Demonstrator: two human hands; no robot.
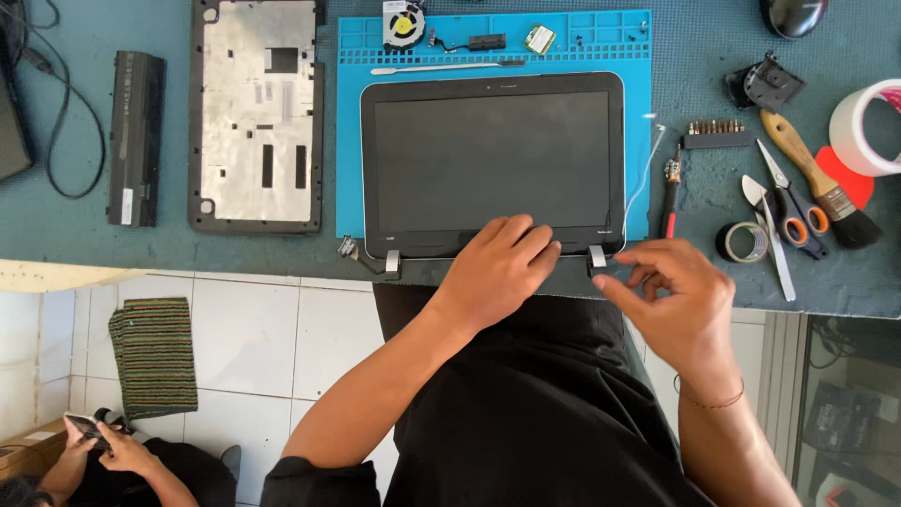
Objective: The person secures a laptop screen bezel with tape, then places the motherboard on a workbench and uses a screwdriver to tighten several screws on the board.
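A detached laptop screen panel (492, 160) with a black bezel lies face up on a blue work mat (349, 141). My left hand (502, 268) rests flat on the panel's lower edge, fingers spread over the bezel between the two metal hinges. One hinge (392, 264) sticks out at the lower left, the other (597, 255) at the lower right. My right hand (678, 296) hovers just right of the right hinge, thumb and fingers pinched close together near it; whether it holds anything small I cannot tell.
A laptop bottom cover (255, 113) and a battery (135, 137) lie to the left. A fan (404, 25) and small parts sit on the mat's top tray. Screwdriver (670, 192), bit set, scissors (793, 202), brush, tape rolls lie right. Another person's hands (103, 441) hold a phone below.
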